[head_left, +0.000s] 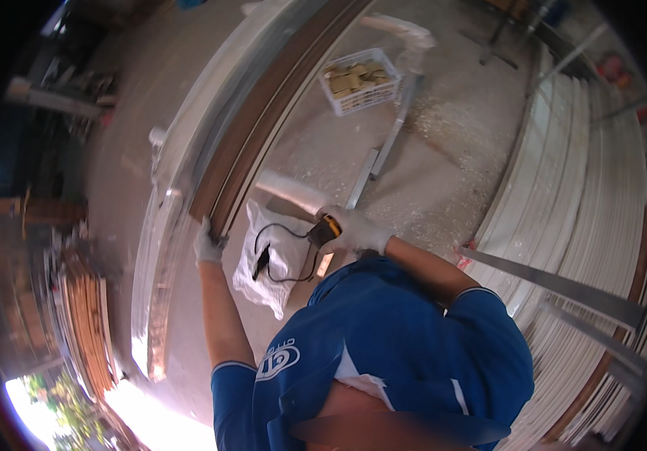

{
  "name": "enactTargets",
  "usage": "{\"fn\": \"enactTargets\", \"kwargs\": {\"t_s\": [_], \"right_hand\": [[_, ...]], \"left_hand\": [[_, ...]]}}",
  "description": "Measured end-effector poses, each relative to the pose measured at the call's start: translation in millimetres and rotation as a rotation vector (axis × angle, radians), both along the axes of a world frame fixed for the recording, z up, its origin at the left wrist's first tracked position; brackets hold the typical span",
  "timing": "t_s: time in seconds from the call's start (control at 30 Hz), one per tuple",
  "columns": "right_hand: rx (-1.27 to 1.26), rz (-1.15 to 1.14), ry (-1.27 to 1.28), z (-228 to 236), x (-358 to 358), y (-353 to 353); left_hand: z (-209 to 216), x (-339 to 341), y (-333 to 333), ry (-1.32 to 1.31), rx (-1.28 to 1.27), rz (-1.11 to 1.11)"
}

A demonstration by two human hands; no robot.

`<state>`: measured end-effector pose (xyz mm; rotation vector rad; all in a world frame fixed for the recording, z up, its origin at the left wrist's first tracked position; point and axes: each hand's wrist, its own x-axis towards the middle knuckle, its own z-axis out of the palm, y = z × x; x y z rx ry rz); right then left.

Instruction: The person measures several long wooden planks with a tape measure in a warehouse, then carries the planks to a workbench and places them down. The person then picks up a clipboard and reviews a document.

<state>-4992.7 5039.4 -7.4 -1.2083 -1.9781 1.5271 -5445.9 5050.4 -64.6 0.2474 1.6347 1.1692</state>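
My left hand (208, 246), in a pale work glove, grips the near end of long brown profile strips (252, 139). The strips run away from me toward the top of the view. In my gloved right hand (359, 229) is a black and yellow hand tool (325, 231); its exact kind cannot be made out. A black cord (282, 226) loops from the tool over a white woven sack (277, 252) below. A dark opening or object shows on the sack. Part of the right-hand grip is hidden behind the glove.
Wrapped white profiles (180, 165) lie along the left of the brown strips. A white crate (366, 98) of tan blocks stands ahead on the floor, near a metal support bar (395, 139). Stacked long white strips (556, 158) fill the right, with metal bars (556, 282) jutting across.
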Motion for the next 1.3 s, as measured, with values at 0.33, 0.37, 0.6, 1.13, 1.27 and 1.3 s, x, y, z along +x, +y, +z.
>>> {"fn": "enactTargets", "kwargs": {"t_s": [0.33, 0.37, 0.6, 1.13, 1.27, 1.3], "right_hand": [[-0.002, -0.016, 0.04, -3, -3, 3], [-0.016, -0.016, 0.05, -4, -4, 3], [0.031, -0.036, 0.044, 0, -1, 0], [-0.645, -0.542, 1.039, -28, 40, 46], [-0.692, -0.653, 0.901, -41, 39, 99], [-0.682, -0.633, 0.91, -43, 37, 119]], "left_hand": [[-9, 4, 23, 0.098, -0.02, 0.132], [-6, 10, 24, 0.167, -0.036, 0.164], [33, 40, 20, 0.423, -0.128, 0.122], [39, 55, 5, 0.217, -0.007, 0.317], [47, 88, -20, 0.023, 0.2, 0.346], [48, 96, -26, -0.1, 0.169, 0.392]]}}
